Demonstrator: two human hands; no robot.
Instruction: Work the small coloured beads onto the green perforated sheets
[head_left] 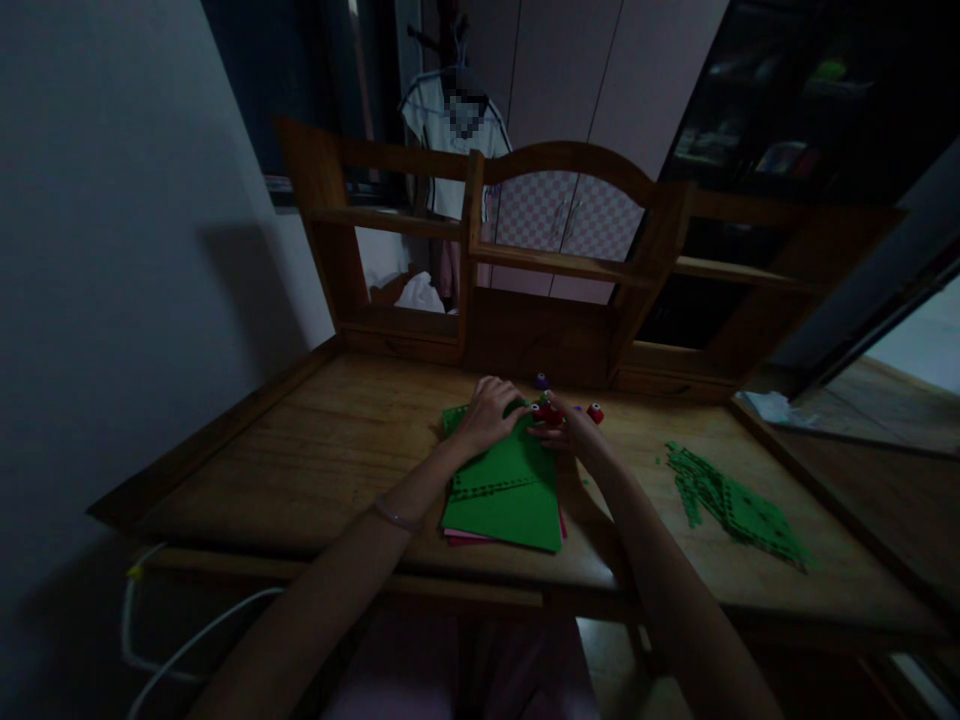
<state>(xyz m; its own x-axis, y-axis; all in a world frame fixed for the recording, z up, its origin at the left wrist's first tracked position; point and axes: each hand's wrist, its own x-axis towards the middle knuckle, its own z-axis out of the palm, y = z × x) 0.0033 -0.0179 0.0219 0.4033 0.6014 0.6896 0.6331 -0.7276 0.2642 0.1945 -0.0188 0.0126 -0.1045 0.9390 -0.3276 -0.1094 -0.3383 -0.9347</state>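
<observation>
While your left hand (489, 412) lies flat, fingers spread, on the far end of the green sheet (506, 485) at the desk's (330, 450) middle, your right hand (559, 432) grips a small red punch (546, 410) at the sheet's far edge.

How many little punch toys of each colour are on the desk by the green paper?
Red punches: 2, one at the right hand, one just right of it.
Purple punches: 1, behind the hands near the shelf. A second purple bit by the right hand is too small to tell.
Total: 3 clearly seen.
The left hand presses on the green paper.
</observation>
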